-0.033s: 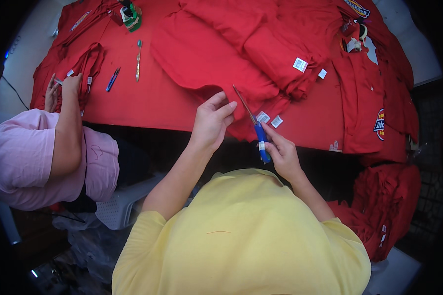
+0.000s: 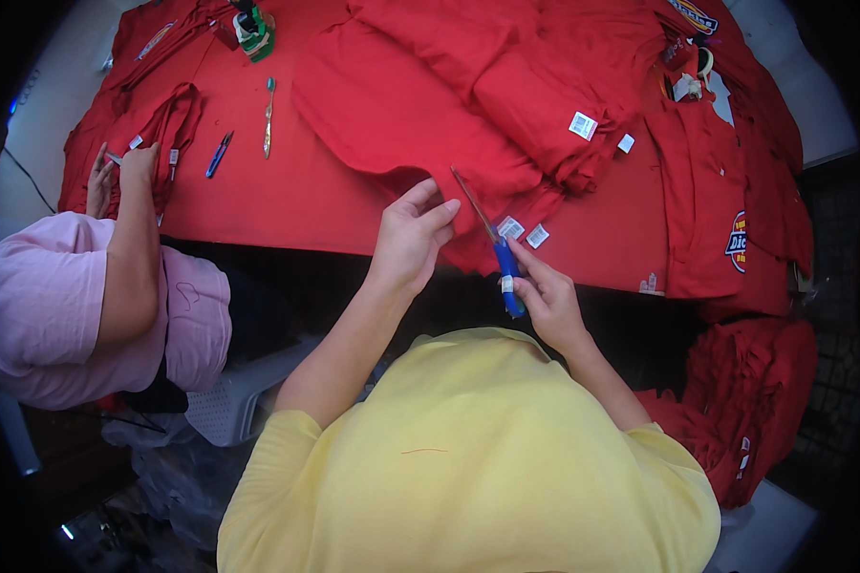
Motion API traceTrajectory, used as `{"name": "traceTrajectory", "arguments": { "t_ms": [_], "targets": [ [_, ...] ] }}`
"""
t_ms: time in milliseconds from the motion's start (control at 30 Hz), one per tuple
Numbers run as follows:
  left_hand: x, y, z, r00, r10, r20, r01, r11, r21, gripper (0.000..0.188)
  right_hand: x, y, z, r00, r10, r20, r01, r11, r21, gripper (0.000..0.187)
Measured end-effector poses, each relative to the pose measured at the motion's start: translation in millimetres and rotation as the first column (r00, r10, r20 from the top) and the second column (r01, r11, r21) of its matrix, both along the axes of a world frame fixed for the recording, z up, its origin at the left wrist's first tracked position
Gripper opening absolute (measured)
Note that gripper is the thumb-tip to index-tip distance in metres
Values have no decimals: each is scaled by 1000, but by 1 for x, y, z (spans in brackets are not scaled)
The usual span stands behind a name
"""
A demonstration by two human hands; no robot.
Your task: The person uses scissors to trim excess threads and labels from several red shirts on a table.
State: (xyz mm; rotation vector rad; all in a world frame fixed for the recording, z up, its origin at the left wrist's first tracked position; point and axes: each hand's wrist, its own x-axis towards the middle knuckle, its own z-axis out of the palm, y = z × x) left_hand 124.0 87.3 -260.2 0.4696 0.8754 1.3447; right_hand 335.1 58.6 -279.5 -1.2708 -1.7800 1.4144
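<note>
Spread over the table is a red garment (image 2: 430, 124), its near edge lifted at my left hand. My left hand (image 2: 413, 234) is closed, thumb and fingers pinching that edge. In my right hand (image 2: 549, 298) are scissors (image 2: 508, 272), seen nearly edge-on, with blue handles and a long thin metal blade slanting up and left. The blade passes in front of the cloth, close to my left fingertips; whether it touches the cloth I cannot tell. Two white tags (image 2: 537, 236) lie beside the scissors, and another white tag (image 2: 583, 125) sits on the garment farther right.
Left, a co-worker in a pink shirt (image 2: 48, 296) handles a red garment (image 2: 177, 124). On the red-covered table (image 2: 258, 210) lie blue snips (image 2: 219, 155) and a toothbrush (image 2: 268, 119). Folded red garments (image 2: 693, 201) lie right; more red cloth (image 2: 750, 401) is piled below.
</note>
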Motion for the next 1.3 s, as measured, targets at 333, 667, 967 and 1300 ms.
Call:
{"name": "traceTrajectory", "arguments": {
  "t_ms": [333, 667, 967, 1300],
  "targets": [
    [0, -11, -4, 997, -63, -53, 61, 998, -30, 38, 2, 3, -7, 1000, 28, -10, -27, 995, 96, 49],
    [-6, -21, -36, 999, -27, -27, 24, 994, -109, 35, -8, 16, -3, 940, -73, -334, 14, 984, -176, 59],
    [5, -31, -52, 998, -65, 7, 65, 976, -210, 28, -68, 46, -29, 988, -101, -114, 113, 987, 111, 63],
    [-69, 68, -66, 942, 327, 70, -307, 929, -206, 32, -35, 52, -42, 998, 35, -57, -37, 998, -46, 58]
  ]
}}
